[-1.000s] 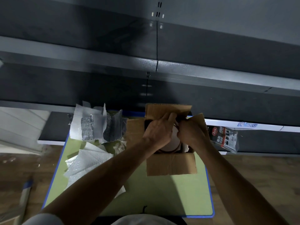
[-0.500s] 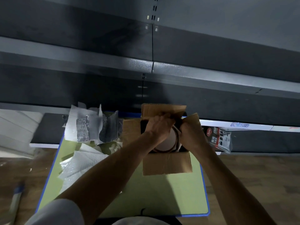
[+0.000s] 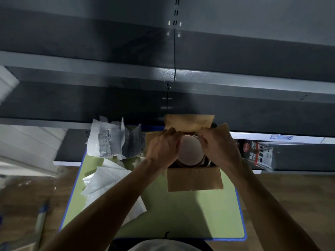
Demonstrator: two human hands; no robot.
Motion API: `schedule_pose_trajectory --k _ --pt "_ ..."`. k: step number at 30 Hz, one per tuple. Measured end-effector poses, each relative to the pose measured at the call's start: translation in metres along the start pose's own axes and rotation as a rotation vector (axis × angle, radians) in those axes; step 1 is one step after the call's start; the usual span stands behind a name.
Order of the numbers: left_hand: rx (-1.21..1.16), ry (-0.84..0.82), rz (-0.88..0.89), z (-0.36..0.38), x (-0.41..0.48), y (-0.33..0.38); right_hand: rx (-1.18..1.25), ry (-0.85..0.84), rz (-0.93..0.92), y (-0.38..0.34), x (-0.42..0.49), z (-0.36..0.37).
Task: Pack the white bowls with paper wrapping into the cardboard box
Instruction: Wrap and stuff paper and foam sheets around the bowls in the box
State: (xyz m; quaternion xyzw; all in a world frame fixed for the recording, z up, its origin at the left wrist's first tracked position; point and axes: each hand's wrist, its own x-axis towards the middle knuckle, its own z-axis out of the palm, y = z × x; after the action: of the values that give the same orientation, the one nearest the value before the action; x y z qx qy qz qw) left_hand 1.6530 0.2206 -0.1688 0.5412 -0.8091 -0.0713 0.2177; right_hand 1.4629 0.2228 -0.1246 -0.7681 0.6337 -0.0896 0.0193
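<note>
An open cardboard box stands on the green table, its flaps spread outward. Inside it a white bowl lies bottom up, on top of other bowls whose rims show at the near side. My left hand curls round the bowl's left edge. My right hand grips its right edge, fingertips at the far rim. Loose sheets of white wrapping paper lie on the table to the left of the box.
Crumpled paper and silvery wrapping pile up at the table's back left. Dark metal shelving rises right behind the table. A printed packet sits on the low shelf to the right. Wooden floor surrounds the table.
Both hands have spread apart to the bowl's two sides, so its white underside now shows between them. The camera view has shifted slightly.
</note>
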Motion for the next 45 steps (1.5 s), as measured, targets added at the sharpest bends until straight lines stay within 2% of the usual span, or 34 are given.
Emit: schedule_pose_trajectory --k 4,8,10,14,18,20,23,27,32,37,42,45 --pt "-0.061 0.09 -0.145 -0.023 -0.046 -0.034 0.202 -0.097 -0.162 -0.052 -0.002 0.019" --pt "-0.008 0.183 -0.438 -0.04 -0.109 -0.078 0.349 -0.179 -0.371 -0.111 -0.008 0.043" --pt "0.028 0.169 -0.56 -0.041 -0.138 -0.097 0.388 -0.241 -0.44 -0.136 -0.011 0.056" --pt "0.055 -0.073 -0.638 -0.031 -0.184 -0.12 0.365 -0.428 -0.54 -0.176 -0.016 0.09" --pt "0.067 -0.386 -0.682 -0.012 -0.202 -0.126 0.204 -0.647 -0.522 -0.192 -0.027 0.123" --pt "0.114 -0.47 -0.693 -0.001 -0.207 -0.128 0.137 -0.706 -0.485 -0.194 -0.036 0.14" --pt "0.179 -0.5 -0.694 0.013 -0.207 -0.134 0.125 -0.742 -0.399 -0.196 -0.051 0.158" --pt "0.211 -0.475 -0.643 0.019 -0.194 -0.138 0.201 -0.711 -0.264 -0.196 -0.064 0.166" --pt "-0.032 -0.347 -0.646 0.001 -0.183 -0.142 0.317 -0.622 -0.142 -0.192 -0.063 0.158" --pt "-0.232 -0.451 -0.585 -0.047 -0.16 -0.155 0.385 -0.424 -0.162 -0.195 -0.063 0.129" --pt "-0.376 -0.37 -0.534 -0.086 -0.125 -0.156 0.484 -0.313 -0.079 -0.186 -0.053 0.081" --pt "-0.394 -0.308 -0.426 -0.099 -0.099 -0.141 0.481 -0.264 -0.074 -0.17 -0.037 0.056"
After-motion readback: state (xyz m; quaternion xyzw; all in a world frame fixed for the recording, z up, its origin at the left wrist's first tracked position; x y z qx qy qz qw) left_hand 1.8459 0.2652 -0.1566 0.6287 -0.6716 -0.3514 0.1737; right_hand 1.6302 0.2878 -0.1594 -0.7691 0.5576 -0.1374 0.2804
